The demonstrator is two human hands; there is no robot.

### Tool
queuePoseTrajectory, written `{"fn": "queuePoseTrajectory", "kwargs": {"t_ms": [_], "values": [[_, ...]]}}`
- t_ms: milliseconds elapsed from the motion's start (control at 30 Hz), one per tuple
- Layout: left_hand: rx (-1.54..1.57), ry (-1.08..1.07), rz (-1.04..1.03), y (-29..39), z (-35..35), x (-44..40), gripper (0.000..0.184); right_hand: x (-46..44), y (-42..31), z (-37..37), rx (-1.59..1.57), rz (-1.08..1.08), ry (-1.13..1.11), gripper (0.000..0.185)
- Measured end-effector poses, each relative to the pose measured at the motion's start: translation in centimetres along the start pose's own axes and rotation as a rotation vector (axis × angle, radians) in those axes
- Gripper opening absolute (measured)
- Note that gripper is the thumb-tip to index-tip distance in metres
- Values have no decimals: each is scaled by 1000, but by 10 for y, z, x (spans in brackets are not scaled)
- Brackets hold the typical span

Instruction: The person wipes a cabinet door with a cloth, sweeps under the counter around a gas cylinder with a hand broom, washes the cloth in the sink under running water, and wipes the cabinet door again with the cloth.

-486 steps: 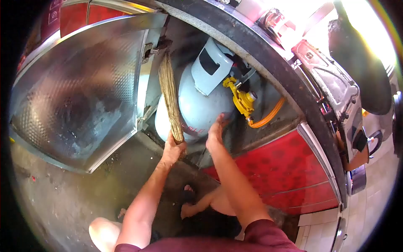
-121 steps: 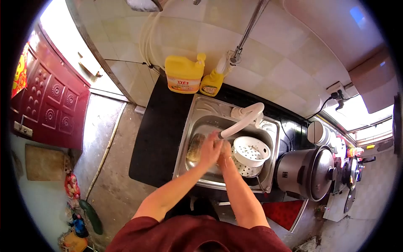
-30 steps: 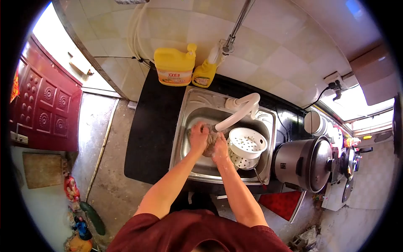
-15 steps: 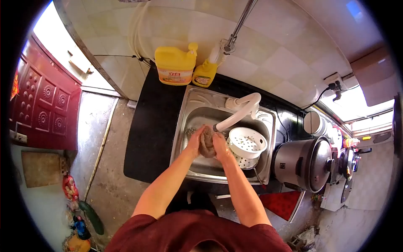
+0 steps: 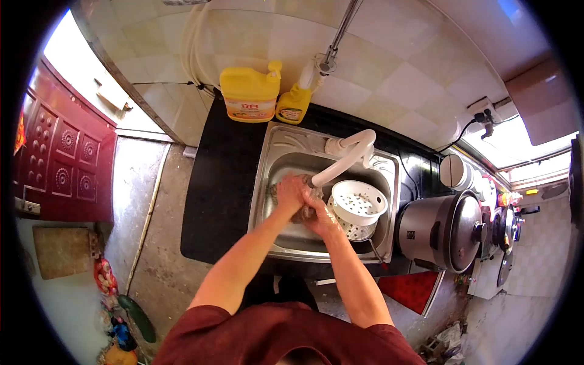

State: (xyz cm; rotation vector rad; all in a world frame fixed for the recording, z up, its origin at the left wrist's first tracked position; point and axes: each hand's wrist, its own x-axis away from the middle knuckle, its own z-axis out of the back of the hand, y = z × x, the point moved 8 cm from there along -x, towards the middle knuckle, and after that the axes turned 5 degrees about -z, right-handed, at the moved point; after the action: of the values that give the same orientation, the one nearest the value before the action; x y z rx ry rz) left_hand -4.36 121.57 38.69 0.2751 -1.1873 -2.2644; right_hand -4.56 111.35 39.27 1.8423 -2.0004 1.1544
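Observation:
Over the left part of the steel sink, my left hand and my right hand are closed round a wet grey-brown cloth, mostly hidden between them. The white faucet arches over the basin, its end just above my fingers. Right of my right hand, a white strainer basket with small bits in it rests on a perforated metal colander in the sink. A greenish scrubbing pad appears to lie at the basin's left side, partly covered by my left hand.
Behind the sink stand a yellow jug and a yellow spray bottle. A large rice cooker is at the right, with stacked white bowls behind. The black countertop extends left; a red door is farther left.
Since half a second ago, my hands have come closer together over the cloth under the faucet. Much earlier, they were at a gas cylinder, the left holding a bundle of dry stalks.

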Motion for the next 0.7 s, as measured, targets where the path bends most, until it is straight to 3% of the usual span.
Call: {"fn": "queuePoseTrajectory", "kwargs": {"t_ms": [33,100,133,200,267,367,467,633,700], "values": [[-42,-50,-94,-33,-25,-16,37,5,1,-6,63,-40,-86,32],[254,-143,-162,-37,-31,-22,40,14,-7,-7,62,-69,-9,26],[591,-184,-135,-13,-8,-13,42,16,-11,-6,59,-81,29,24],[837,-281,-93,22,19,-4,45,4,-10,7,41,-138,22,19],[661,-384,-69,39,19,0,46,-5,-6,16,92,-197,23,13],[334,-259,-80,37,21,-6,48,-1,-8,13,219,-255,83,14],[203,-245,-199,42,20,-13,49,10,-20,-6,346,-156,188,8],[10,-216,-232,44,23,-17,46,10,-48,-33,726,232,204,11],[-97,-214,-178,38,21,-18,47,7,-60,-36,1040,551,215,14]]}}
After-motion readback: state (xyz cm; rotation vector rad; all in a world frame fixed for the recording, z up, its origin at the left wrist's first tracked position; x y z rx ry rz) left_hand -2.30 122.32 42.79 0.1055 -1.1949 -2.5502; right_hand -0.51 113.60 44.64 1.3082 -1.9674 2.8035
